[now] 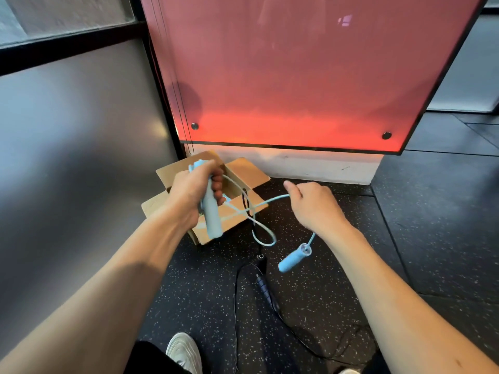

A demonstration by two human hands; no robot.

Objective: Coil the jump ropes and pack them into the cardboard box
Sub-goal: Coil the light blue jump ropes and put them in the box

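1. Pale-blue plastic fills the middle of the head view. The blue jump rope [259,230] is off the floor and strung between both hands, just in front of the cardboard box [243,171]. The box sits open on the floor [351,279], against the foot of the red panel [297,76].
2. The left hand [189,195] has its fingers [217,184] wrapped tight round one handle [212,217], held roughly upright over the box's near flaps. The right hand [313,206], to the right of the box, has its fingers curled shut on the cord.
3. Likely trouble: the slack hanging between the hands crosses itself in a loop. A pull from either side could cinch it into a kink rather than a clean coil.
4. The free handle [294,257] dangles under the right wrist. It could swing and knock the floor, or hook whatever lies below.
5. What lies below is the black jump rope [266,290], uncoiled on the floor. Its thin cord trails back toward the shoe [183,349], so it could easily tangle with the blue one or catch a foot.
6. The box flaps stand half raised and could snag a coil on the way in. The left hand hides much of the inside, so I cannot tell what it already holds.
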